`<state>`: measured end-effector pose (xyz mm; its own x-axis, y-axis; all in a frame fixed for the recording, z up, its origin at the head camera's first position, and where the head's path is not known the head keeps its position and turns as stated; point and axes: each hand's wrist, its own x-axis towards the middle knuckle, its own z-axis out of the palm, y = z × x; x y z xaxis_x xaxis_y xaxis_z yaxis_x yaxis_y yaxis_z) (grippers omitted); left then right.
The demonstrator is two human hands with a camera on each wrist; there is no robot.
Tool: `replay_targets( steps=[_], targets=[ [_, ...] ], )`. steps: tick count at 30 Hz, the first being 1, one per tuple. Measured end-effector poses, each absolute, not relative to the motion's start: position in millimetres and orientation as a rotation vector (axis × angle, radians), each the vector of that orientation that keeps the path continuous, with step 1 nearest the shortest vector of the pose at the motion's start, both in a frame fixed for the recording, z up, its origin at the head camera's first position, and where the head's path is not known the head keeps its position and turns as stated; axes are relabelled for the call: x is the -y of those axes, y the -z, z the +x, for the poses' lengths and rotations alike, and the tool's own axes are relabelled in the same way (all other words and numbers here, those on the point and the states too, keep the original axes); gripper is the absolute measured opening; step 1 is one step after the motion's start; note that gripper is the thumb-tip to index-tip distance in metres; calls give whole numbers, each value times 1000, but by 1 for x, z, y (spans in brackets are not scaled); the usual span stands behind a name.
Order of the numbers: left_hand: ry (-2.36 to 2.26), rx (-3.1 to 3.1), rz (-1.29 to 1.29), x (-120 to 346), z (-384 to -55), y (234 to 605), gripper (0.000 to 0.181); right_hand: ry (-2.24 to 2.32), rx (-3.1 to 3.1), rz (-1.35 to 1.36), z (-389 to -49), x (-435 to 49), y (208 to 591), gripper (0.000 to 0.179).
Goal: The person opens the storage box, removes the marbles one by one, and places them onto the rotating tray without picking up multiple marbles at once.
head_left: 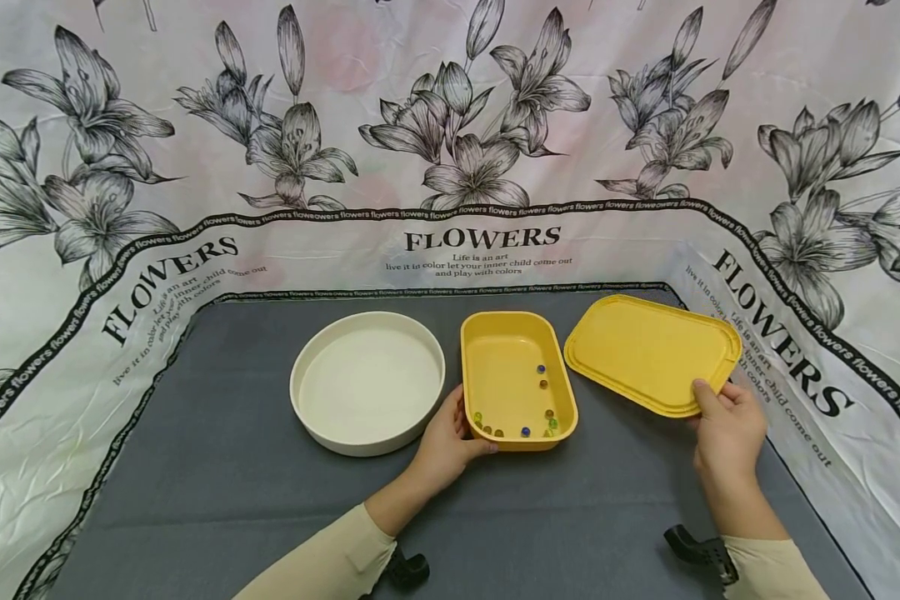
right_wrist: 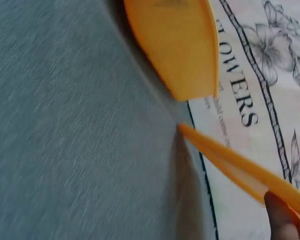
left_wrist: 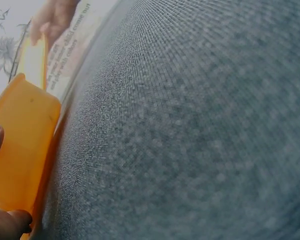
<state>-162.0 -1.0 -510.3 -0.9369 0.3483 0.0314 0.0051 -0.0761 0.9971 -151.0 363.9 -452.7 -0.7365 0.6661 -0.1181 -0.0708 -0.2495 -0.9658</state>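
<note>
A yellow rectangular container [head_left: 513, 350] stands mid-table with several small marbles [head_left: 526, 432] inside, blue, brown and green-yellow, mostly along its near end. My left hand [head_left: 444, 446] grips its near left corner, thumb at the near wall and fingers along the left side. In the left wrist view the container's outer wall [left_wrist: 25, 130] shows between thumb and finger. To the right, my right hand [head_left: 730, 433] pinches the near right corner of a flat yellow lid [head_left: 652, 354]. The right wrist view shows the lid [right_wrist: 235, 165] tilted, its far edge low by the cloth.
A round cream tray [head_left: 367, 383] with a low rim lies left of the container, close to my left hand. Grey cloth [head_left: 217, 467] covers the table. White flower-printed fabric [head_left: 480, 250] rises behind and along both sides.
</note>
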Motion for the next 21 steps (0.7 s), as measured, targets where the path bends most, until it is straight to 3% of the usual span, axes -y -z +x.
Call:
replay_targets(
  steps=[7, 21],
  targets=[
    [-2110, -1964, 378, 2, -162, 511, 108, -2441, 1506, -695, -139, -395, 466, 35],
    [-2096, -1988, 378, 0, -161, 508, 108, -2579, 1946, -694, -123, -426, 479, 3]
  ],
)
